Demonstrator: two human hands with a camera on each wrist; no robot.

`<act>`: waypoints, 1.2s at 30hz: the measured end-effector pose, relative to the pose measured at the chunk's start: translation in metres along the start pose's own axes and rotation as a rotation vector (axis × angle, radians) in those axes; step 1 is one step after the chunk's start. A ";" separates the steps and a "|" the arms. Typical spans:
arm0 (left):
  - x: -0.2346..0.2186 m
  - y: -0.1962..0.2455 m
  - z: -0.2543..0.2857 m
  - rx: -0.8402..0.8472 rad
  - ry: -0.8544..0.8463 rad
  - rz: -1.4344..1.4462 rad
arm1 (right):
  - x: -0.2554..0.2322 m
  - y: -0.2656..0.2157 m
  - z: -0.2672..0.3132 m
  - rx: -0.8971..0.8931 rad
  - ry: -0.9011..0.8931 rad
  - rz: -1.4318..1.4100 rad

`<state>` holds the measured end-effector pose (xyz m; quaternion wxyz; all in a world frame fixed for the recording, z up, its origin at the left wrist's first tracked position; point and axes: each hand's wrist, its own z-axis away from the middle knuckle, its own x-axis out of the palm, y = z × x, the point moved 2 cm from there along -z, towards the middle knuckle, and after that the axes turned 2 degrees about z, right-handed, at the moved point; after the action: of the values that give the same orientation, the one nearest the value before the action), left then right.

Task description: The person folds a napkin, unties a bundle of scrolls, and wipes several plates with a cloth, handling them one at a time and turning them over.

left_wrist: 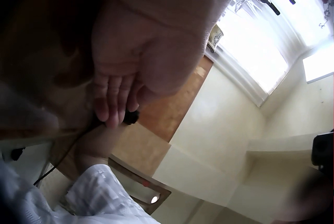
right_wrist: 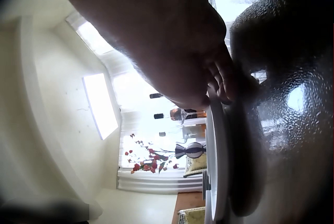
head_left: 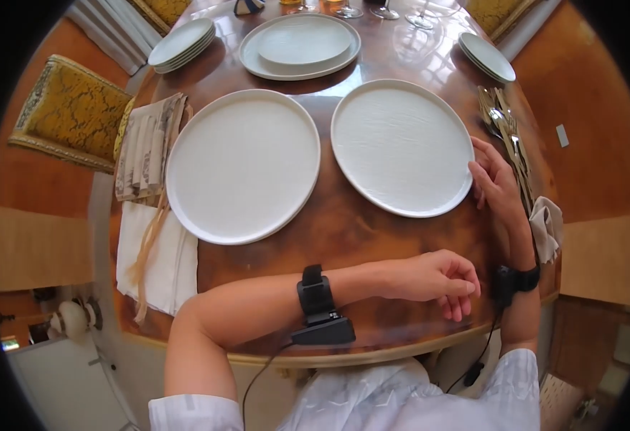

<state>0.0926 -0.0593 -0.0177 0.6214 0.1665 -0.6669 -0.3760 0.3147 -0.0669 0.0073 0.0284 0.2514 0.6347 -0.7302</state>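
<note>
Two large white round plates lie side by side on the glossy wooden table: a left plate [head_left: 243,165] and a right plate [head_left: 402,147]. My right hand [head_left: 500,179] holds the right plate at its right edge, thumb at the rim. In the right wrist view the plate's white rim [right_wrist: 221,156] shows edge-on, with the fingers curled against it. My left hand [head_left: 430,279] hovers near the table's front edge, palm inward, fingers loosely bent around nothing. The left wrist view shows its bare palm [left_wrist: 151,52].
Farther back stand a pair of stacked plates [head_left: 300,66], a left plate stack [head_left: 182,44] and a right plate stack [head_left: 486,57]. Cutlery [head_left: 507,126] lies along the right edge, by a bunched napkin [head_left: 546,228]. Folded napkins [head_left: 142,154] and a white cloth [head_left: 164,251] line the left.
</note>
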 end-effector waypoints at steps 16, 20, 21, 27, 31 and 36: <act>0.011 0.005 0.005 0.094 0.066 -0.347 | 0.006 -0.002 0.005 -0.126 0.035 0.327; 0.012 0.007 0.005 0.055 0.032 -0.320 | 0.003 0.003 -0.002 -0.068 0.073 0.290; 0.011 0.007 0.004 0.054 0.014 -0.314 | 0.000 0.002 -0.003 -0.034 0.062 0.285; 0.015 0.014 0.005 -0.032 0.040 -0.246 | -0.007 0.022 -0.015 -0.059 0.154 -0.006; 0.013 0.013 0.005 -0.052 0.041 -0.198 | -0.002 0.019 -0.016 -0.142 0.207 -0.030; 0.011 0.014 0.005 -0.058 0.040 -0.156 | 0.000 0.011 -0.010 -0.133 0.184 0.097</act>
<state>0.0889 -0.0561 0.0005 0.6081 0.2074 -0.6281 -0.4390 0.3219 -0.0593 -0.0037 0.0217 0.3454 0.6686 -0.6582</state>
